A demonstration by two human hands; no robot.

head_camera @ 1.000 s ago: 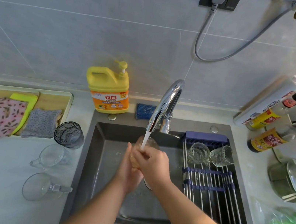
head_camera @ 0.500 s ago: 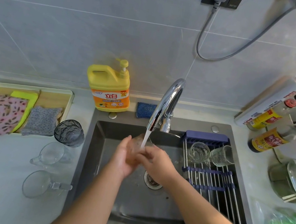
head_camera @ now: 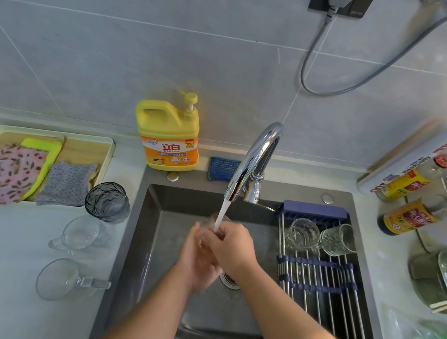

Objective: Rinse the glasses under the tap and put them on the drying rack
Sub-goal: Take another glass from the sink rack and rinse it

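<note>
Head view puts both hands over the middle of the dark grey sink. My right hand is curled over a clear drinking glass and grips it from the right, so only the glass's far rim shows above the knuckles. My left hand lies against the near left side of the glass. It is blurred, and I cannot tell whether its fingers wrap the glass or only press flat. A white stream of water falls from the curved chrome tap straight onto the glass.

Across the right part of the sink sits a drying rack of steel rods with blue end pieces. At its far end, just beside each other, are a smooth clear glass and a ribbed clear glass.

On the pale counter left of the sink I see a smoky dark tumbler. Nearer to me are a first clear handled cup and a second clear handled cup. A yellow detergent pump bottle stands against the wall by the sink's far left corner.
</note>
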